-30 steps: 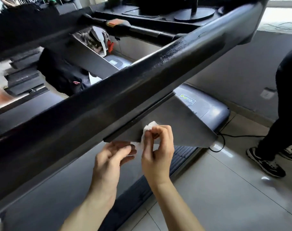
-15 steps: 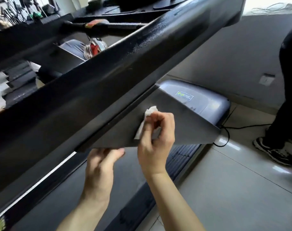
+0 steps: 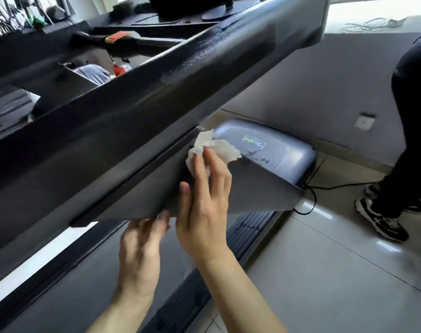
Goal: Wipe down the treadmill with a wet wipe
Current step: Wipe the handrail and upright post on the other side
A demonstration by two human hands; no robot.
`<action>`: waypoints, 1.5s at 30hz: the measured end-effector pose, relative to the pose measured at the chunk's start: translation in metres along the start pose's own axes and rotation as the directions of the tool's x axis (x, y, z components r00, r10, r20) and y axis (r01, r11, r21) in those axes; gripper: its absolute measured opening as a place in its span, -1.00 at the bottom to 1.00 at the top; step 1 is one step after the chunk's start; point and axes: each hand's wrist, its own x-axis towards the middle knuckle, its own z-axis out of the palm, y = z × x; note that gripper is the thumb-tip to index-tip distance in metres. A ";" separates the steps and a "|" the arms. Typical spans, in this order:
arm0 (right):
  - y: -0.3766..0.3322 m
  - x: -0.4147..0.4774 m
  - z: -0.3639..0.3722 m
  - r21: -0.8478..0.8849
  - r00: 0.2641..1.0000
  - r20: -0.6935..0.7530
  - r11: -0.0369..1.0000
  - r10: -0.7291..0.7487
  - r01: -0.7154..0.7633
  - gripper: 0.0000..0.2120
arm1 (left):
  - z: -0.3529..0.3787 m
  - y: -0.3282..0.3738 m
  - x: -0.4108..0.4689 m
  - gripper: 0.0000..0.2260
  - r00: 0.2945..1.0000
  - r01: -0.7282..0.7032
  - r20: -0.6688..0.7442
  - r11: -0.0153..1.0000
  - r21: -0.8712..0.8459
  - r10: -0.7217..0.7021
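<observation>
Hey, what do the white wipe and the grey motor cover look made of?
The crumpled white wipe looks like thin nonwoven cloth or paper: creased, ragged edges. The rounded grey motor cover looks like moulded semi-gloss plastic: smooth curves, soft highlights.

My right hand [image 3: 204, 207] rests on the treadmill's side panel [image 3: 257, 188], with the wet wipe [image 3: 209, 146] under its fingertips, just below the slanting handrail [image 3: 132, 111]. My left hand [image 3: 142, 243] is just left of it and lower, touching the panel's bottom edge. Beyond my fingertips sits the motor cover [image 3: 276, 152]. On the floor to the right are a cable [image 3: 313, 195] and another person's shoe [image 3: 382, 221]. The belt [image 3: 89, 284] runs beneath both hands.
</observation>
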 end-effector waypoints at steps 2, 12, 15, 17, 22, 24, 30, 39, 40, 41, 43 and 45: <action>0.044 -0.008 -0.001 -0.059 0.987 0.030 0.986 0.157 -0.155 -0.39 | 0.000 -0.004 0.000 -0.68 0.998 0.020 -0.058 1.000 0.013 -0.020; 0.089 -0.027 -0.016 0.054 0.892 0.198 0.905 0.406 -0.423 -0.11 | 0.054 -0.036 -0.001 -0.32 0.975 0.116 -0.203 0.986 0.118 -0.091; 0.082 -0.027 -0.025 0.073 0.941 0.332 0.997 -0.056 0.033 -0.21 | 0.060 -0.036 -0.002 -0.63 0.960 0.128 -0.261 0.989 0.077 -0.104; 0.129 -0.031 -0.031 0.000 0.938 0.332 0.994 -0.101 0.107 -0.26 | 0.067 -0.035 -0.001 -0.74 0.955 0.093 -0.290 0.989 0.118 -0.055; 0.228 -0.035 -0.040 -0.063 0.998 0.051 0.998 0.034 -0.030 -0.56 | 0.078 -0.059 0.009 -0.85 0.928 -0.160 -0.324 0.981 0.106 0.186; 0.238 -0.023 -0.041 0.007 0.996 -0.086 1.000 0.001 0.000 -0.76 | 0.080 -0.071 0.013 -0.79 0.887 -0.296 -0.342 0.951 0.092 0.309; 0.233 0.002 -0.036 0.320 0.986 -0.117 0.944 0.117 -0.074 -0.75 | 0.089 -0.090 0.030 -0.80 0.767 -0.538 -0.396 0.843 0.034 0.505; 0.133 0.009 -0.003 0.212 0.807 -0.180 0.779 -0.563 0.591 -0.93 | 0.081 -0.124 0.050 -0.70 0.682 -0.677 -0.386 0.736 -0.012 0.621; 0.157 0.004 -0.004 0.188 0.817 -0.187 0.797 -0.545 0.575 -0.94 | 0.080 -0.124 0.052 -0.73 0.666 -0.691 -0.402 0.723 -0.013 0.629; 0.189 -0.005 -0.004 0.146 0.841 -0.199 0.833 -0.504 0.534 -0.95 | 0.080 -0.124 0.053 -0.74 0.652 -0.707 -0.408 0.707 -0.023 0.639; 0.254 -0.027 -0.009 0.072 0.908 -0.222 0.923 -0.355 0.378 -0.87 | 0.082 -0.127 0.058 -0.74 0.632 -0.736 -0.390 0.676 -0.034 0.670; 0.291 -0.041 -0.015 0.064 0.955 -0.201 0.970 -0.217 0.234 -0.82 | 0.083 -0.126 0.060 -0.74 0.615 -0.753 -0.385 0.657 -0.027 0.688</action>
